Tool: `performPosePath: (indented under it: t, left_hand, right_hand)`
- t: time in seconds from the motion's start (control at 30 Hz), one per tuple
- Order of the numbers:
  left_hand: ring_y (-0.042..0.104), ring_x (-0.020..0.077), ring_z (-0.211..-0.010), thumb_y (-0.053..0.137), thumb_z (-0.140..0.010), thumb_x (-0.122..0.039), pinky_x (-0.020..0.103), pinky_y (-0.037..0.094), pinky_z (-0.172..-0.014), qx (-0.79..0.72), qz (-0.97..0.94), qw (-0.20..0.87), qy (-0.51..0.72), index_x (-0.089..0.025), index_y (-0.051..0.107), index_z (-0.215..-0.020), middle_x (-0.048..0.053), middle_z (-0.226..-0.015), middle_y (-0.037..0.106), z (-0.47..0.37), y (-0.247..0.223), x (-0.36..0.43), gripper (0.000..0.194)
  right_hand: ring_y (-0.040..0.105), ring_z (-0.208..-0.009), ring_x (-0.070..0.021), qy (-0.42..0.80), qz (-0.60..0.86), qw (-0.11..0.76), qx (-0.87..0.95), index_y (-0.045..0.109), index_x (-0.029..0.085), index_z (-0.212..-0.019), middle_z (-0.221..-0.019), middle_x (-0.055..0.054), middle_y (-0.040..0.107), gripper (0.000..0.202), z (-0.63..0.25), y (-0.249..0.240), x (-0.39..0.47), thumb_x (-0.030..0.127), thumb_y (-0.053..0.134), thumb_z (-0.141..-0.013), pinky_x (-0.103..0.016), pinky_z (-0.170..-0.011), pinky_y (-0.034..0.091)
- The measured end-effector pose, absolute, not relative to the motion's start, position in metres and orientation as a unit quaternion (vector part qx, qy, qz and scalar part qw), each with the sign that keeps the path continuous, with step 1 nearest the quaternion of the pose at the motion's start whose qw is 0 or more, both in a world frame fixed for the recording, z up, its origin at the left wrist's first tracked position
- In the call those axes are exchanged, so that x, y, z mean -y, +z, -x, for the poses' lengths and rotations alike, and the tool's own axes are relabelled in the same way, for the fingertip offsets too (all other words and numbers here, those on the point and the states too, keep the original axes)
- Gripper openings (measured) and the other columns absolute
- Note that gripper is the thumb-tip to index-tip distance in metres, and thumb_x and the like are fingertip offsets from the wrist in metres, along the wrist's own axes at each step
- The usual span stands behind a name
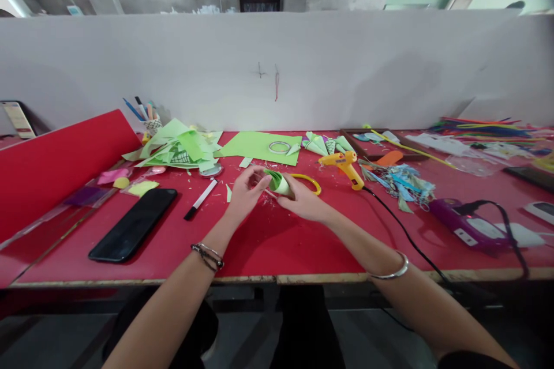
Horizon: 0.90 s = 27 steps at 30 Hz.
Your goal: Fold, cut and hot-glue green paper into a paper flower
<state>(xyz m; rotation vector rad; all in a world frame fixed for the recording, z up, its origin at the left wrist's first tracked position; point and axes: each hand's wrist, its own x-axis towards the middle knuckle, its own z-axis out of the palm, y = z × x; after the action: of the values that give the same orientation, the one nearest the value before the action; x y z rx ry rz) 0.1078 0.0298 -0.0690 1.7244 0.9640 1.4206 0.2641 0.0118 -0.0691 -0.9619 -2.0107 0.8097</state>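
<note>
Over the red tabletop, a rolled piece of light green paper (280, 184) is held between my two hands, its open end facing up and left. My left hand (249, 187) has its fingers closed on the paper's left edge. My right hand (305, 200) wraps round the other side, thumb underneath. Just behind the right hand lies a yellow ring (317, 185). A yellow hot glue gun (346, 168) stands to the right of it, its black cord trailing to the table's front edge. A white marker with a black cap (201, 199) lies left of my left hand.
A heap of green paper scraps (182, 147) and a black phone (134, 225) are on the left. Behind my hands lie a green sheet (255, 144) and folded paper cones (318, 143). To the right are fabric-like strips (396, 181) and a purple power strip (465, 225).
</note>
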Motion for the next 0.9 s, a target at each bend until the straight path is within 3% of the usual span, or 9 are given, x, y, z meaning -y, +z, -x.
performPosePath:
  t: [0.13,0.3,0.47,0.67,0.8,0.9]
  left_hand:
    - [0.049,0.0089,-0.061,0.053,-0.074,-0.035,0.021,0.04,-0.06,-0.38,-0.675,0.334,0.537,-0.015,0.054,-0.079,0.0,-0.07,0.055,-0.1069,-0.0672,-0.0288,0.021]
    - [0.048,0.0088,-0.061,0.053,-0.074,-0.033,0.02,0.04,-0.059,-0.378,-0.688,0.326,0.526,-0.015,0.056,-0.077,0.0,-0.07,0.056,-0.1065,-0.067,-0.0284,0.019]
    - [0.05,0.01,-0.065,0.054,-0.073,-0.031,0.022,0.041,-0.062,-0.347,-0.69,0.367,0.519,-0.015,0.057,-0.082,0.001,-0.073,0.057,-0.1074,-0.0655,-0.0257,0.019]
    - [0.05,0.0116,-0.072,0.054,-0.072,-0.031,0.024,0.042,-0.067,-0.304,-0.706,0.407,0.494,-0.014,0.06,-0.089,0.004,-0.08,0.055,-0.1104,-0.0647,-0.0241,0.025]
    - [0.05,0.014,-0.083,0.051,-0.075,-0.033,0.025,0.042,-0.073,-0.295,-0.717,0.392,0.496,-0.014,0.062,-0.091,0.007,-0.091,0.054,-0.1089,-0.0649,-0.0251,0.027]
    - [0.051,0.0143,-0.086,0.054,-0.074,-0.034,0.025,0.043,-0.074,-0.275,-0.726,0.419,0.471,-0.019,0.055,-0.107,0.008,-0.103,0.051,-0.1078,-0.0689,-0.0246,0.036]
  right_hand:
    - [0.053,-0.085,-0.0178,0.306,0.376,0.359,0.797,0.043,0.015,-0.113,-0.098,-0.008,0.055,0.047,-0.2655,-0.0715,-0.0125,0.033,0.054,-0.071,-0.034,-0.075,0.043]
    - [0.053,-0.085,-0.0179,0.325,0.377,0.352,0.793,0.048,0.017,-0.109,-0.097,-0.006,0.057,0.042,-0.267,-0.0701,-0.0137,0.037,0.054,-0.072,-0.034,-0.076,0.043]
    - [0.053,-0.077,-0.0142,0.387,0.369,0.368,0.761,0.05,0.017,-0.102,-0.088,-0.003,0.057,0.035,-0.2662,-0.0656,-0.0113,0.034,0.054,-0.072,-0.028,-0.069,0.043]
    - [0.041,-0.048,-0.0062,0.489,0.366,0.385,0.692,0.05,0.017,-0.093,-0.06,0.005,0.048,0.025,-0.2662,-0.0658,-0.0109,0.028,0.052,-0.071,-0.019,-0.045,0.035]
    - [0.033,-0.044,-0.0042,0.58,0.326,0.384,0.64,0.049,0.018,-0.079,-0.057,0.006,0.043,0.014,-0.2658,-0.0662,-0.0107,0.024,0.053,-0.067,-0.018,-0.041,0.028]
    - [0.031,-0.043,-0.0038,0.659,0.272,0.356,0.604,0.047,0.018,-0.073,-0.058,0.005,0.043,0.011,-0.2656,-0.0647,-0.0078,0.022,0.051,-0.064,-0.019,-0.04,0.025]
